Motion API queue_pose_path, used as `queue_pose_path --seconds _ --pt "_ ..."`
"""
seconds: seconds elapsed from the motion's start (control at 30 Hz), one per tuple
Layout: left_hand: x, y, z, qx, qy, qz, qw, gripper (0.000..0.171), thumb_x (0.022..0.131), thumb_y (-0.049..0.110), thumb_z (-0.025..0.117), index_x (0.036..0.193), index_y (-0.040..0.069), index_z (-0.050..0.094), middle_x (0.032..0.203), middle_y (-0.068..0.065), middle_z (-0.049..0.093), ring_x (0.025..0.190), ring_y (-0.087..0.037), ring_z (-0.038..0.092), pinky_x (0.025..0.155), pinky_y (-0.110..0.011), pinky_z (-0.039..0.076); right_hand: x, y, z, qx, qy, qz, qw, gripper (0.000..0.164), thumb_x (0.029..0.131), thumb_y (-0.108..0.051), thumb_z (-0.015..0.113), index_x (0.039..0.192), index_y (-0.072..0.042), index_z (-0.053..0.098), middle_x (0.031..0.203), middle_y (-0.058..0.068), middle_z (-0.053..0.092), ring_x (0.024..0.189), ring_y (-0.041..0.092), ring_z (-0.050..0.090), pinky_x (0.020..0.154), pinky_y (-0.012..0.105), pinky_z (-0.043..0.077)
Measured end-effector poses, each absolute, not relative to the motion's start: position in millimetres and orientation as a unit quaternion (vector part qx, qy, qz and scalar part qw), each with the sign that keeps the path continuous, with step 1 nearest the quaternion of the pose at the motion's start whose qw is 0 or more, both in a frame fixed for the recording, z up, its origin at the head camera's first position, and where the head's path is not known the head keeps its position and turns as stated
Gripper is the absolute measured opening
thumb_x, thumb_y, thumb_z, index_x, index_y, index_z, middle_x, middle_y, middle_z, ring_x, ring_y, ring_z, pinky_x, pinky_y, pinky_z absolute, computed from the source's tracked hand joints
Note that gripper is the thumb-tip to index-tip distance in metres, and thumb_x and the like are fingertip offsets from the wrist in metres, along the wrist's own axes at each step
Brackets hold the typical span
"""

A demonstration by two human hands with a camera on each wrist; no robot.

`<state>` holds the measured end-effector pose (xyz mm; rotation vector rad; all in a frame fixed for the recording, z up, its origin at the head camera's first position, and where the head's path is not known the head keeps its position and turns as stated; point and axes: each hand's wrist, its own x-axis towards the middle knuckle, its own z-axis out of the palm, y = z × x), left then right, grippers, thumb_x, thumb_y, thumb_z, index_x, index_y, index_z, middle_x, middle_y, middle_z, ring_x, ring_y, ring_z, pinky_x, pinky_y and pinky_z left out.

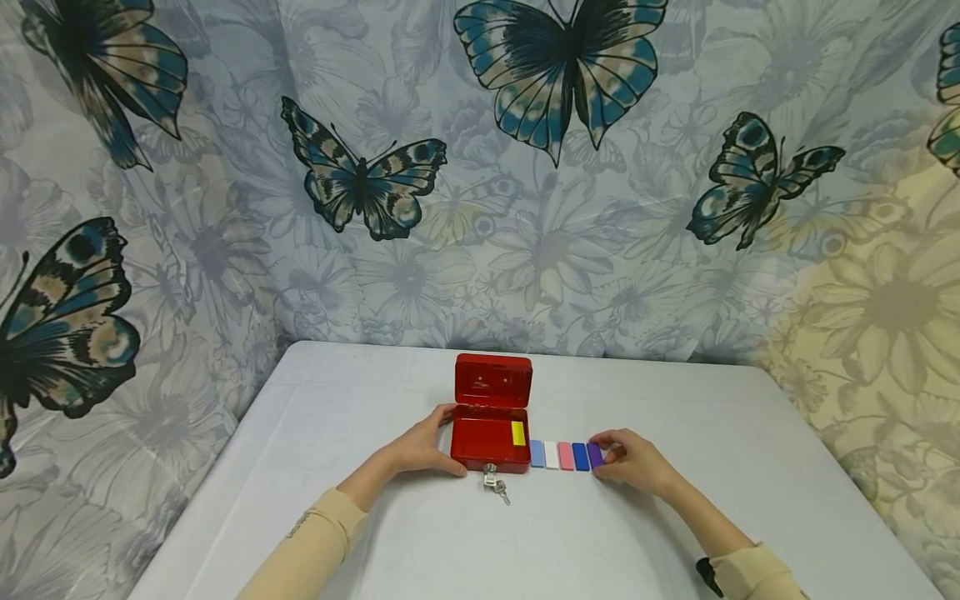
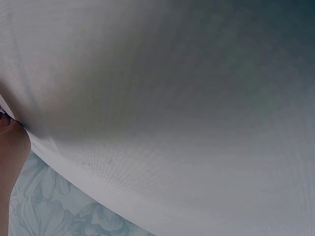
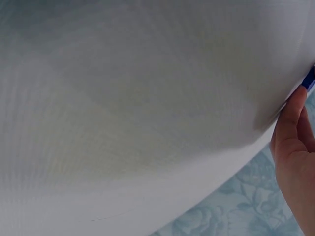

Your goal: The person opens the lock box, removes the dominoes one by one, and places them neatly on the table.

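Observation:
In the head view a small red metal cash box (image 1: 491,442) stands on the table with its lid (image 1: 493,381) raised. A yellow rectangular block (image 1: 518,433) lies inside at the right. My left hand (image 1: 426,443) holds the box's left side, thumb at the front corner and fingers toward the back. Right of the box, flat blocks form a row: light blue (image 1: 537,454), white (image 1: 551,455), pink (image 1: 566,456), dark blue (image 1: 581,457) and purple (image 1: 595,455). Between thumb and fingers, my right hand (image 1: 632,461) pinches the purple block at the row's right end.
A silver padlock (image 1: 490,477) with keys (image 1: 501,490) is at the box's front edge. White cloth covers the table (image 1: 360,375). Fabric with butterflies and flowers (image 1: 540,242) hangs behind and beside it.

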<state>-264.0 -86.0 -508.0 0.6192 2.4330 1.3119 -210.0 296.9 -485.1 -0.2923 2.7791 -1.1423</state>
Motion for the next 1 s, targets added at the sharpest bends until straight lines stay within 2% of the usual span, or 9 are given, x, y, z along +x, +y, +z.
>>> queue_pose_path --seconds 0.5,0.8,1.0 --pt "-263.5 -85.8 -506.6 0.212 0.847 0.462 0.156 0.1 0.067 0.028 0.089 0.147 0.011 0.031 0.148 -0.01 0.041 0.136 -0.028 0.037 0.111 -0.055 0.03 -207.1 297.0 -479.3 -0.101 0.914 -0.388 0.068 0.051 0.077 -0.008 0.081 0.122 0.005 0.06 0.109 0.015 0.062 0.085 0.02 0.057 0.066 0.023 0.05" --pt "-262.9 -86.0 -505.5 0.213 0.843 0.467 0.158 0.1 0.067 0.028 0.089 0.147 0.011 0.031 0.148 -0.01 0.041 0.137 -0.029 0.036 0.111 -0.055 0.03 -204.3 296.0 -478.2 -0.052 0.923 -0.376 0.06 0.042 0.085 -0.017 0.075 0.122 0.0 0.062 0.112 0.014 0.065 0.092 0.021 0.059 0.072 0.028 0.052" --pt "-262.4 -86.1 -504.7 0.211 0.844 0.467 0.158 0.1 0.067 0.027 0.09 0.147 0.011 0.03 0.148 -0.01 0.041 0.137 -0.029 0.036 0.111 -0.055 0.03 -204.6 295.5 -480.3 -0.019 0.913 -0.404 0.055 0.038 0.088 -0.016 0.072 0.121 -0.001 0.063 0.113 0.015 0.065 0.093 0.023 0.062 0.072 0.03 0.055"
